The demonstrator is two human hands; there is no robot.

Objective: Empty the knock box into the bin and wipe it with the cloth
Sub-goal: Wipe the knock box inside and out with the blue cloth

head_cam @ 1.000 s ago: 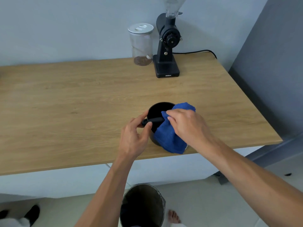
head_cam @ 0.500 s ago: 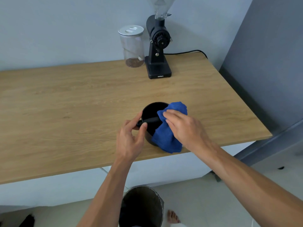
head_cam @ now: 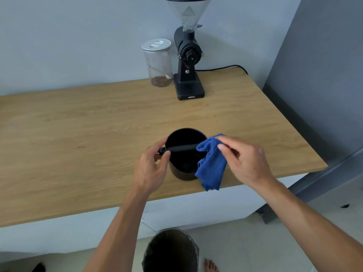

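Since half a second ago: right hand [head_cam: 243, 160] has drawn back from over the box mouth toward the right rim, taking the cloth with it; more of the crossbar now shows.

Item, knock box [head_cam: 185, 154]: black, round, upright on the wooden countertop [head_cam: 78, 134], near its front edge. Dark crossbar [head_cam: 180, 148] spans the mouth. Interior too dark to tell its contents.

Item, cloth [head_cam: 211, 163]: blue, bunched, draped over the box's right rim, its upper fold on the bar's right end, its lower part hanging down the outer wall.

Item, right hand: pinching the cloth's upper part between thumb and fingers, the other fingers loosely curled.

Item, left hand [head_cam: 151, 167]: half open, cupped against the box's left wall; thumb and forefinger sit on either side of the bar's projecting left end, touching it.

Item, bin [head_cam: 170, 252]: open, dark inside, on the floor below the counter edge, between the forearms.

Item, coffee grinder [head_cam: 188, 61]: black, at the back by the wall, a lidded clear jar [head_cam: 158, 63] just beside it.
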